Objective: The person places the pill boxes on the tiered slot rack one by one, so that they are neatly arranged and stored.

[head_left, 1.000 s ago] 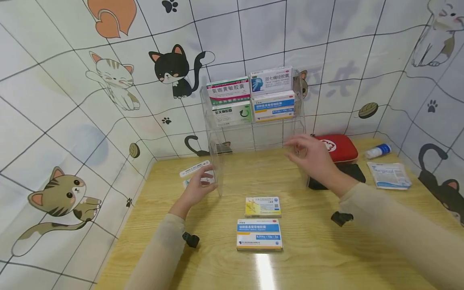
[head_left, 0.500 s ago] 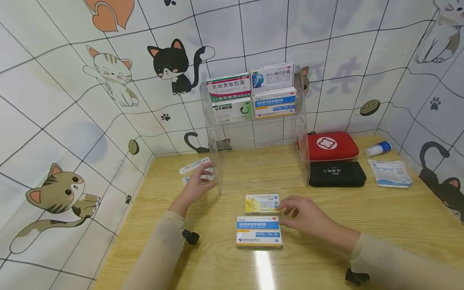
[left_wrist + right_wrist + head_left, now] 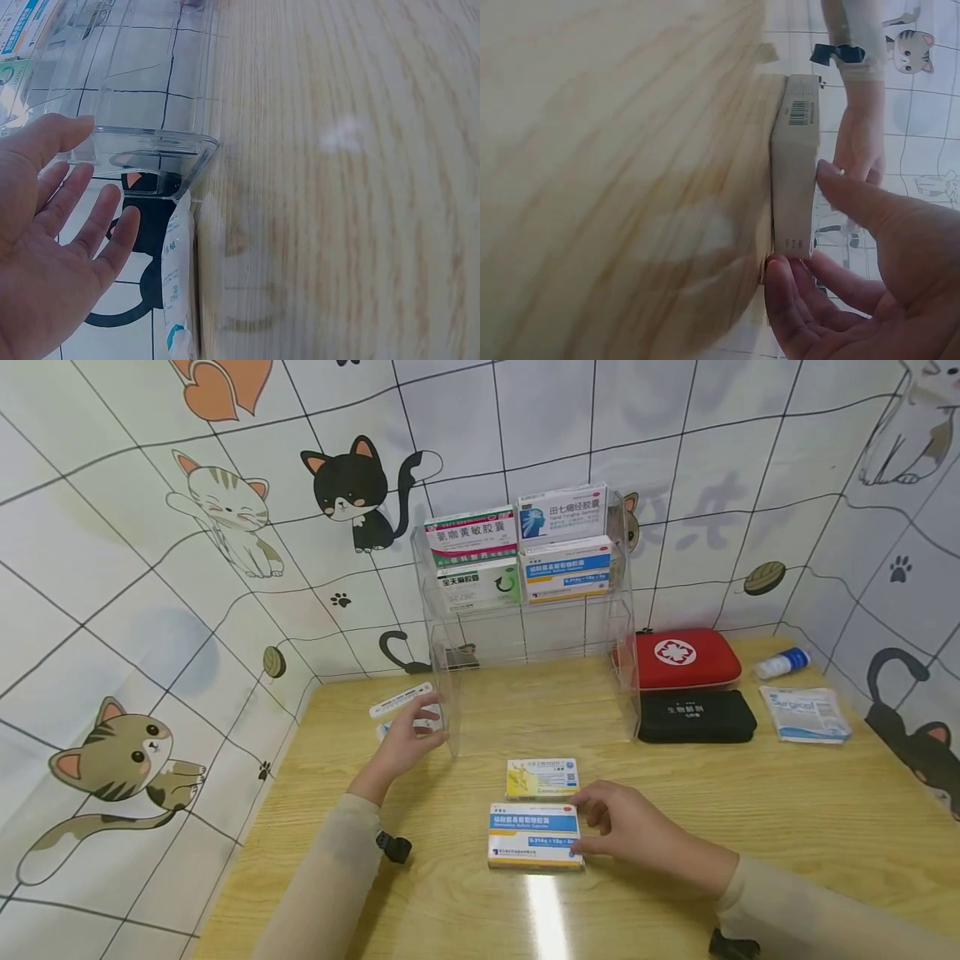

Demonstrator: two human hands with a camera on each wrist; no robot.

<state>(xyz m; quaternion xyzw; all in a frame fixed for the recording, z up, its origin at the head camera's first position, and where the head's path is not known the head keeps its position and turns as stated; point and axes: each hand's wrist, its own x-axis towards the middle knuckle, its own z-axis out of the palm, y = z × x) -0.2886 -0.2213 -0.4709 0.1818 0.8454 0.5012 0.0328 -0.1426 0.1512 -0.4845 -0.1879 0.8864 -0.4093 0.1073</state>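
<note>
In the head view, my right hand point(image 3: 626, 827) is at the right end of a blue-and-white medicine box point(image 3: 534, 835) lying flat on the table. Its thumb lies on the box's face near the front right corner and its curled fingers meet the end, a pinch that the right wrist view shows on the white carton point(image 3: 795, 180). A smaller yellow-and-white medicine box point(image 3: 542, 778) lies just behind. My left hand point(image 3: 408, 739) stays beside the left panel of a clear acrylic rack point(image 3: 442, 681), fingers loosely spread and thumb right at the panel's edge point(image 3: 150, 135).
Several medicine boxes point(image 3: 480, 585) fill the rack's upper tier. Right of it are a red case point(image 3: 705, 658), a black case point(image 3: 697, 718), a white bottle with a blue cap point(image 3: 783, 663) and a Surgical packet point(image 3: 806, 714). White packets point(image 3: 401, 700) lie behind my left hand.
My right hand has come down from the rack's right side to the blue-and-white medicine box and now pinches its right end. My left hand has stayed by the rack.
</note>
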